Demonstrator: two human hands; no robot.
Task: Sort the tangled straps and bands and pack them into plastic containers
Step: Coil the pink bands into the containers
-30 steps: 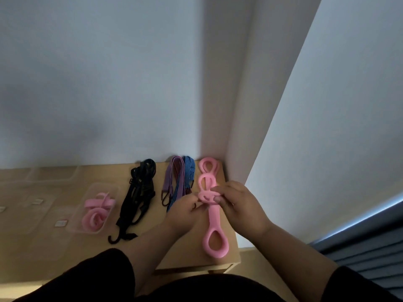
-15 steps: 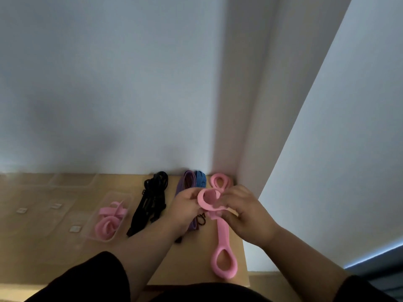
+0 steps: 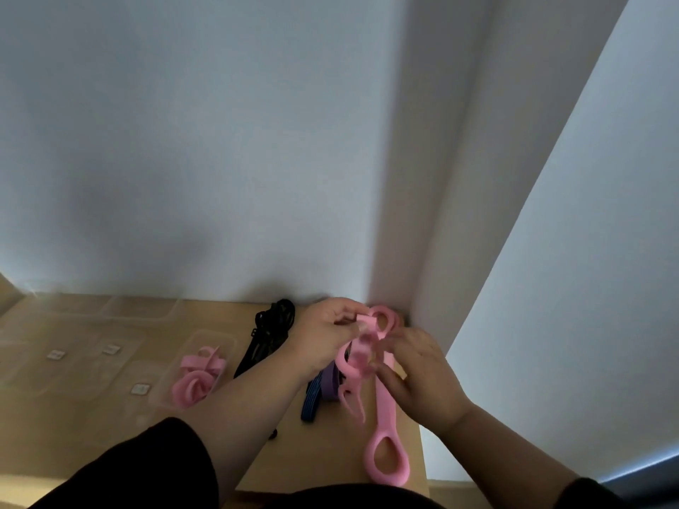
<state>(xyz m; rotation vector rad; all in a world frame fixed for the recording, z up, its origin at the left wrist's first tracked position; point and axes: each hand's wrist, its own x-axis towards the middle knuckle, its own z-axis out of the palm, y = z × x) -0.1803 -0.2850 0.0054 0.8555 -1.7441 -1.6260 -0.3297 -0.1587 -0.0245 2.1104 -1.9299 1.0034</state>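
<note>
Head view of a wooden bench (image 3: 406, 440) set against a pale wall. The left hand (image 3: 323, 334) is raised near the bench's far right corner, its fingers pinching the upper end of a pink band (image 3: 362, 356). The right hand (image 3: 422, 369) meets the same band lower down, its fingers curled about the middle; motion blur hides the exact contact. Loose loops of this band hang down between the two hands. A long pink strap (image 3: 385, 409) with a ring at each end lies along the right edge of the bench, running from the far right corner to the near edge and passing under the right hand. Blue and purple straps (image 3: 318, 393) lie just left of it, partly hidden by the left forearm. A black strap bundle (image 3: 268, 334) lies further left, toward the far edge. Left of that, a clear plastic container (image 3: 216, 341) holds coiled pink bands (image 3: 196, 378). More clear containers (image 3: 73, 358) occupy the left part of the bench.
</note>
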